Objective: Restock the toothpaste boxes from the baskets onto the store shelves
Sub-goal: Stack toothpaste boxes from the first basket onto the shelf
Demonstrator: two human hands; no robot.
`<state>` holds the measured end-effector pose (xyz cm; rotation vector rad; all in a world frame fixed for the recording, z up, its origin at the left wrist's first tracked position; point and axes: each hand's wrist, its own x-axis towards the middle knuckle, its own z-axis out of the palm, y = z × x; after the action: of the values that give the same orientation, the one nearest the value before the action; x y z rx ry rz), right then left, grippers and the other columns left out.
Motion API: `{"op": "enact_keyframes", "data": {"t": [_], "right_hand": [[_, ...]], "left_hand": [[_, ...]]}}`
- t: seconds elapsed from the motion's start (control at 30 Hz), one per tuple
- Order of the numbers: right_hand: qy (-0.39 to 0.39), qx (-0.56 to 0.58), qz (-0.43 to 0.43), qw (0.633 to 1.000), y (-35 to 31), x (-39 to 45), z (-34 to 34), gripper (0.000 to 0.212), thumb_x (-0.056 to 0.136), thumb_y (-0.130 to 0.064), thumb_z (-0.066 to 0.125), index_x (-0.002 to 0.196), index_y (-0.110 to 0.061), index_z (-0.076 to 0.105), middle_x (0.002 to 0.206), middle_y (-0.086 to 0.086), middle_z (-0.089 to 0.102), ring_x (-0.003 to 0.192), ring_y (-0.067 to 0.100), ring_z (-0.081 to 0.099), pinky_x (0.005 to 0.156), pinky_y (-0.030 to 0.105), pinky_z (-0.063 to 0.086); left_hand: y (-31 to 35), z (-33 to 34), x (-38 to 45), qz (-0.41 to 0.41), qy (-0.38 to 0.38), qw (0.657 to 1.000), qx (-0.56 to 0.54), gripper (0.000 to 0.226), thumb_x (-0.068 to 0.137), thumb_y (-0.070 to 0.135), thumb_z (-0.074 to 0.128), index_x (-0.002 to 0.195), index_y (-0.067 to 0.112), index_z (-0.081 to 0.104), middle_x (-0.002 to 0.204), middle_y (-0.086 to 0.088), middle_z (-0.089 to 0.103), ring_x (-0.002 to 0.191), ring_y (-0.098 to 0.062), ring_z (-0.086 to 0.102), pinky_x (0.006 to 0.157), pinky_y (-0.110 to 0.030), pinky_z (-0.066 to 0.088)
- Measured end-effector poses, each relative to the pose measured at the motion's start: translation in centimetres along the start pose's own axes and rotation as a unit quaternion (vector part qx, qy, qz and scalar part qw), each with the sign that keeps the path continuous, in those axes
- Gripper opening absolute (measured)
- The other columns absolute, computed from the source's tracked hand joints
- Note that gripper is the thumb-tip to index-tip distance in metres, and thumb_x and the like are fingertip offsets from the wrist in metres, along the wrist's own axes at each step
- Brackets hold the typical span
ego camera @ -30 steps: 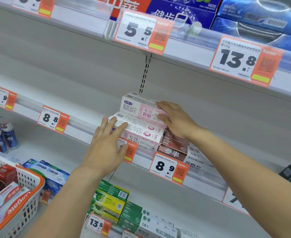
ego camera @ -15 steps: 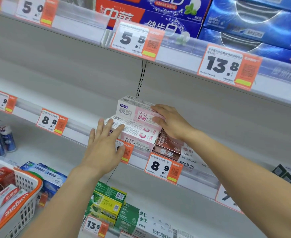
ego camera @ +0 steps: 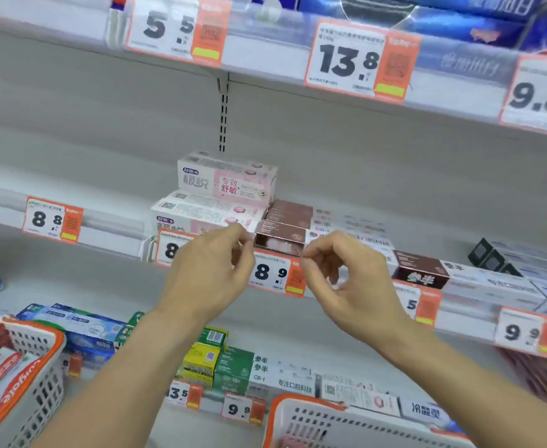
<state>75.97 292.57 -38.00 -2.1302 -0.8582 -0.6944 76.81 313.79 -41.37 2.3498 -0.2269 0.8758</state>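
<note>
**Both hands free in front of the stocked middle shelf**

Before the middle shelf (ego camera: 110,234), both bare forearms reach up from the bottom of the view. The left hand (ego camera: 206,273) hangs in front of the shelf edge with its fingers loosely curled, thumb near the forefinger, holding nothing. The right hand (ego camera: 349,282) mirrors it just to the right, fingers loosely bent, also holding nothing. Neither touches a box; between them shows the 8.9 price tag (ego camera: 273,274).

Three pink-and-white toothpaste boxes (ego camera: 227,182) are visible behind the left hand: one on top, standing on its long side, and two stacked beneath it, the lowest partly hidden by the hand and a price tag. Touching their right side lie three brown boxes (ego camera: 285,227), end-on toward the camera. Farther right on the same shelf sits one dark brown box (ego camera: 421,270) with white boxes beside it.

Two white baskets with orange rims are in view: the left basket (ego camera: 36,379), holding red-and-white toothpaste boxes, and the lower basket (ego camera: 346,421) at the bottom edge, its contents hard to make out.

Shelves are pale grey metal with a plain back panel. Blue boxes fill the shelf above, and green, yellow and blue boxes the one below.
</note>
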Motion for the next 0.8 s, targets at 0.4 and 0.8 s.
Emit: {"op": "enact_keyframes", "data": {"t": [0.4, 0.8], "right_hand": [[-0.133, -0.074, 0.583, 0.798, 15.6, -38.0, -5.4, 0.005, 0.086, -0.008, 0.068, 0.084, -0.012, 0.068, 0.068, -0.001, 0.063, 0.070, 0.020, 0.062, 0.068, 0.030, 0.048], [-0.247, -0.111, 0.751, 0.602, 15.8, -50.2, -7.0, 0.100, 0.087, -0.022, 0.071, 0.156, -0.005, 0.000, 0.147, 0.018, 0.044, 0.131, 0.033, 0.051, 0.106, 0.043, 0.045]], "left_hand": [[10.0, 19.7, -20.2, 0.249, -0.587, 0.757, 0.146, 0.016, 0.099, 0.025, 0.044, 0.102, 0.016, 0.058, 0.097, -0.007, 0.067, 0.084, -0.032, 0.063, 0.069, -0.036, 0.045], [10.9, 30.8, -39.0, -0.084, -0.689, 0.716, 0.073, 0.059, 0.095, 0.044, 0.060, 0.142, 0.011, 0.047, 0.135, -0.007, 0.044, 0.128, -0.024, 0.043, 0.108, -0.037, 0.039]]}}
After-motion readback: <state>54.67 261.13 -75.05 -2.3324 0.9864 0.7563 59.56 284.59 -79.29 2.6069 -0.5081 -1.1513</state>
